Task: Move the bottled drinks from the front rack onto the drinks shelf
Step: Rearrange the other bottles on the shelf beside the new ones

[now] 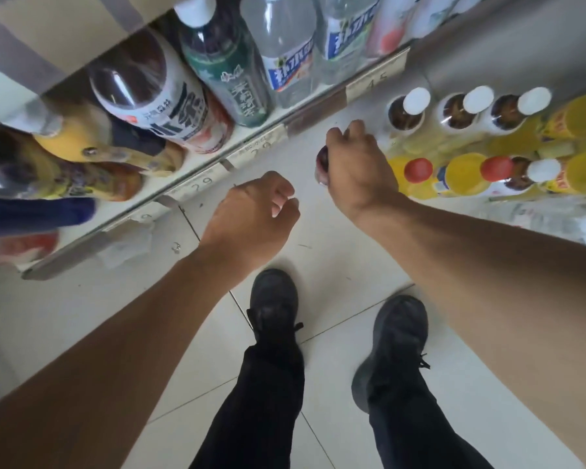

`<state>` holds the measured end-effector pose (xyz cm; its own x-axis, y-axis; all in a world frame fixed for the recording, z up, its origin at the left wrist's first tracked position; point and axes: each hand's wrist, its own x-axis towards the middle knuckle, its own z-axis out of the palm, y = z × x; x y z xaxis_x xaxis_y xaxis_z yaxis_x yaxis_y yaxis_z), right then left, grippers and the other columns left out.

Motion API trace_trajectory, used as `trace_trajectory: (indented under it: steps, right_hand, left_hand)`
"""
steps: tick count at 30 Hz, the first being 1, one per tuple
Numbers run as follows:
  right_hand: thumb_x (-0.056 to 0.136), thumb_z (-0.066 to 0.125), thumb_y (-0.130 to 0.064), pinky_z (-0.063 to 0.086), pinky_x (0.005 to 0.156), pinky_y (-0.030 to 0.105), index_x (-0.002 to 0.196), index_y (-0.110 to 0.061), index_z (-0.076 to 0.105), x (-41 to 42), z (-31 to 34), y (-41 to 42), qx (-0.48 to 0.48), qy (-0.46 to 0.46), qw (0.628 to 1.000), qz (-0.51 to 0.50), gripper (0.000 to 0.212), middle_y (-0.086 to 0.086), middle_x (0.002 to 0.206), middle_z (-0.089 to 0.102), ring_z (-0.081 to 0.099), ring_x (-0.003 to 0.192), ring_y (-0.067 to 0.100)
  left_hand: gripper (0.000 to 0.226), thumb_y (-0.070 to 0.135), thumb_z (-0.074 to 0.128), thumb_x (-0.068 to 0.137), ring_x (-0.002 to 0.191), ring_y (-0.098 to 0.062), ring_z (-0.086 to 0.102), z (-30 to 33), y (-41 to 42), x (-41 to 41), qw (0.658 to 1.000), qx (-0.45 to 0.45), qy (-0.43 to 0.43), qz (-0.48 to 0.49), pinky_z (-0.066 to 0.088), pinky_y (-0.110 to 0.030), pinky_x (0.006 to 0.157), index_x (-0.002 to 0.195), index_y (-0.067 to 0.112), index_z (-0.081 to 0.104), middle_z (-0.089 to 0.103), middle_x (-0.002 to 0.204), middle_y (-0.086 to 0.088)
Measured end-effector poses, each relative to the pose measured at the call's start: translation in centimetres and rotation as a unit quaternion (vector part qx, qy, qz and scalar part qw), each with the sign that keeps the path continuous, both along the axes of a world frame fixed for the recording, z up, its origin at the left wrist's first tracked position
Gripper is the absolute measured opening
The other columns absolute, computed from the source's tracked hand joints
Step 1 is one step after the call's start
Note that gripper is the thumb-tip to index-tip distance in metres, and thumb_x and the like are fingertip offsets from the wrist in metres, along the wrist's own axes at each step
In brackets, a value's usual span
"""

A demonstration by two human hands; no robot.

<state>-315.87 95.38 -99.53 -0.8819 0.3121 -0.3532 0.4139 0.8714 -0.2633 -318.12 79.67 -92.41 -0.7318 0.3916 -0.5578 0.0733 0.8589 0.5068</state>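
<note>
Right hand (356,170) grips a bottle (322,162) from above, fingers curled over its top; only a sliver of dark reddish body shows past the knuckles, cap hidden. It's held over the floor, just left of the front rack's nearest bottles.

Left hand (251,218) holds nothing, fingers loosely curled, hanging over the floor tiles (335,258) between the shelf edge and the right hand.

Front rack, right side: back row of three white-capped dark drinks (467,110) with yellow labels, front row with two red-capped yellow bottles (418,170) and one more white cap. Clear plastic wrap shows below them.

Drinks shelf (197,177), upper left, runs diagonally with price tags on its lip. On it: a big white-labelled dark drink (163,96), a green-labelled bottle (227,72) with a white cap, two clear bottles with blue-and-white labels (291,62), then a pinkish one further right. Left end is blurred; yellow and purple packs, can't tell what they are.

Below: black trousers, two black shoes (274,306) on the tiles.
</note>
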Motion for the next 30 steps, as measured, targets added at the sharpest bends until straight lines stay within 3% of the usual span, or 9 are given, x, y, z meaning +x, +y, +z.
trace_trajectory:
  steps: [5, 10, 13, 16, 19, 23, 26, 28, 30]
  right_hand:
    - [0.091, 0.055, -0.007, 0.042, 0.086, 0.041, 0.121, -0.003, 0.054, 1.8, 3.1, 0.9, -0.042, 0.041, 0.998, 0.037, 0.031, 0.020, 0.120, 0.050, 0.055, 0.105, 0.038]
    - [0.085, 0.068, -0.014, 0.046, 0.080, 0.041, 0.128, -0.002, 0.053, 4.3, 13.1, 2.4, -0.107, 0.147, 0.983, -0.012, 0.047, 0.022, 0.115, 0.059, 0.060, 0.101, 0.040]
    - [0.080, 0.071, -0.011, 0.045, 0.078, 0.033, 0.122, -0.001, 0.058, 5.1, 21.8, 4.1, -0.133, 0.199, 0.971, -0.008, 0.045, 0.019, 0.109, 0.065, 0.064, 0.095, 0.036]
    - [0.079, 0.074, -0.013, 0.044, 0.075, 0.027, 0.121, -0.008, 0.060, 4.9, 32.0, 6.4, -0.147, 0.212, 0.966, -0.006, 0.044, 0.010, 0.107, 0.069, 0.063, 0.087, 0.021]
    - [0.079, 0.077, -0.016, 0.044, 0.068, 0.024, 0.119, -0.015, 0.063, 4.5, 42.4, 8.8, -0.163, 0.218, 0.962, -0.001, 0.043, 0.002, 0.098, 0.071, 0.051, 0.074, 0.006]
    - [0.078, 0.078, -0.018, 0.038, 0.066, 0.017, 0.116, -0.018, 0.065, 4.2, 55.5, 11.0, -0.163, 0.230, 0.959, 0.009, 0.040, -0.012, 0.087, 0.062, 0.052, 0.079, 0.004]
    - [0.078, 0.077, -0.022, 0.044, 0.067, 0.019, 0.113, -0.024, 0.065, 4.2, 64.0, 12.5, -0.166, 0.257, 0.952, 0.010, 0.037, -0.020, 0.073, 0.057, 0.054, 0.072, 0.002]
    - [0.077, 0.076, -0.028, 0.048, 0.070, 0.021, 0.112, -0.031, 0.064, 4.3, 69.0, 13.4, -0.175, 0.287, 0.942, 0.001, 0.037, -0.021, 0.073, 0.060, 0.058, 0.071, 0.002]
    - [0.074, 0.075, -0.037, 0.053, 0.073, 0.030, 0.110, -0.035, 0.062, 4.3, 73.6, 14.2, -0.180, 0.325, 0.928, 0.003, 0.038, -0.014, 0.075, 0.066, 0.063, 0.071, 0.006]
  left_hand:
    - [0.019, 0.025, 0.056, 0.093, 0.092, -0.007, 0.064, 2.8, 0.1, 0.2, 0.999, 0.021, 0.009, 0.023, 0.049, -0.025, 0.080, 0.108, 0.023, 0.065, 0.068, 0.096, 0.011]
    - [0.023, 0.028, 0.059, 0.092, 0.092, -0.006, 0.062, 9.3, 1.2, 0.4, 1.000, 0.025, 0.011, 0.014, 0.051, -0.029, 0.081, 0.115, 0.026, 0.061, 0.063, 0.099, 0.014]
    - [0.055, 0.044, 0.066, 0.086, 0.105, 0.001, 0.054, 15.4, 2.6, 0.6, 0.999, 0.036, -0.004, -0.016, 0.041, -0.020, 0.078, 0.134, 0.033, 0.042, 0.054, 0.122, 0.017]
    - [0.085, 0.053, 0.072, 0.078, 0.127, 0.000, 0.041, 22.6, 4.5, 0.5, 0.997, 0.065, -0.002, -0.050, 0.035, -0.022, 0.096, 0.144, 0.041, 0.021, 0.038, 0.142, 0.020]
    - [0.094, 0.053, 0.080, 0.073, 0.134, -0.003, 0.036, 30.3, 6.6, -0.3, 0.991, 0.120, 0.007, -0.057, 0.035, -0.028, 0.107, 0.144, 0.047, 0.018, 0.036, 0.147, 0.020]
    - [0.090, 0.040, 0.086, 0.070, 0.125, 0.001, 0.043, 41.0, 9.7, -1.2, 0.979, 0.191, 0.017, -0.063, 0.036, -0.016, 0.100, 0.136, 0.054, 0.026, 0.045, 0.138, 0.022]
    - [0.082, 0.021, 0.089, 0.069, 0.104, 0.011, 0.052, 49.1, 12.2, -1.4, 0.961, 0.266, 0.022, -0.068, 0.033, 0.002, 0.084, 0.131, 0.040, 0.039, 0.056, 0.123, 0.015]
    - [0.071, 0.015, 0.088, 0.071, 0.094, 0.015, 0.058, 54.0, 13.5, -1.4, 0.948, 0.308, 0.027, -0.069, 0.038, -0.001, 0.080, 0.121, 0.033, 0.042, 0.062, 0.107, 0.015]
    - [0.073, 0.023, 0.089, 0.069, 0.094, 0.003, 0.065, 58.3, 14.7, -1.3, 0.942, 0.328, 0.046, -0.056, 0.049, -0.018, 0.081, 0.123, 0.033, 0.040, 0.067, 0.103, 0.012]
